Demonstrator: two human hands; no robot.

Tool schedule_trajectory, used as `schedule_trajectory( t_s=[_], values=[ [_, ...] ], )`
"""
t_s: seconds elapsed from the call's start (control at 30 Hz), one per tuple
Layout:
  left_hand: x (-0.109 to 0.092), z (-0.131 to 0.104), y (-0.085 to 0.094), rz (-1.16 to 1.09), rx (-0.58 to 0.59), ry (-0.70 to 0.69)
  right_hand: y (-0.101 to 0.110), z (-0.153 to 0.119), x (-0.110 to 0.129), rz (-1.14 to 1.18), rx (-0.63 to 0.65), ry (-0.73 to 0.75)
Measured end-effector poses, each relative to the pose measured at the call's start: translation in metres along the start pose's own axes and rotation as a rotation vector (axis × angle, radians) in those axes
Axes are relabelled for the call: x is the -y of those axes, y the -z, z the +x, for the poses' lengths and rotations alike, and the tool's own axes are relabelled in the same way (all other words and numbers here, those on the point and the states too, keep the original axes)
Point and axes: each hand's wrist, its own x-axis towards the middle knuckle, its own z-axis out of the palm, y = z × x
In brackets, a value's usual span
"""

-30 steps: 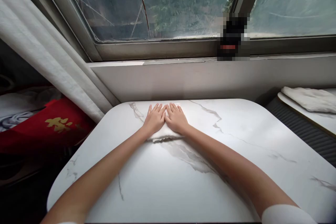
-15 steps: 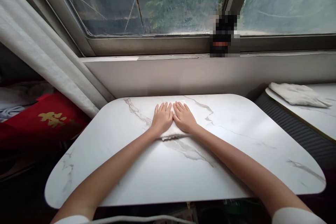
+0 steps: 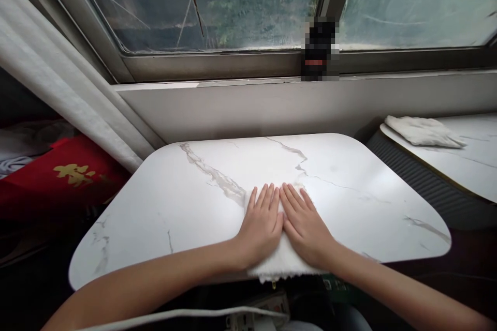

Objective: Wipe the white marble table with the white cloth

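A white cloth lies flat at the near edge of the white marble-patterned table, its fuzzy lower edge reaching the rim. My left hand rests palm down on the cloth's left part, fingers stretched forward. Beside it my right hand presses flat on the right part, fingers also extended. The thumbs meet or nearly meet in the middle. Both palms cover much of the cloth, so its centre is partly hidden.
A second white cloth lies on another marble-patterned surface at the right. Red fabric with a gold figure and a pale curtain are on the left. A window stands behind; a white cable runs below the table edge.
Both hands and the cloth under them have moved from the table's far middle toward me, to the near edge, and slightly right. The view has shifted a little.
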Motion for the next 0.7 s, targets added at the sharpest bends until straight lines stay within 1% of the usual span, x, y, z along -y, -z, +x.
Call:
schedule_trajectory(
  t_s=[0.07,0.17,0.27,0.33,0.4,0.47,0.53,0.63,0.7],
  values=[
    [0.012,0.027,-0.003,0.01,-0.018,0.061,-0.003,0.03,-0.015,0.011,0.025,-0.014],
    [0.033,0.077,-0.009,0.04,-0.033,0.152,-0.009,0.083,-0.046,0.014,0.053,-0.019],
    [0.055,0.127,-0.015,0.064,-0.036,0.188,-0.014,0.129,-0.076,-0.004,0.065,-0.03],
    [0.067,0.154,-0.017,0.073,-0.042,0.195,-0.016,0.153,-0.092,-0.017,0.059,-0.055],
    [0.074,0.174,-0.019,0.078,-0.05,0.212,-0.018,0.169,-0.103,-0.023,0.043,-0.075],
    [0.078,0.184,-0.022,0.085,-0.063,0.232,-0.019,0.177,-0.109,-0.023,0.03,-0.079],
    [0.079,0.187,-0.023,0.093,-0.075,0.241,-0.02,0.179,-0.112,-0.021,0.024,-0.077],
    [0.073,0.181,-0.025,0.089,-0.081,0.245,-0.021,0.169,-0.109,-0.022,0.001,-0.078],
    [0.063,0.172,-0.025,0.081,-0.082,0.248,-0.02,0.156,-0.106,-0.027,-0.015,-0.067]
  ],
)
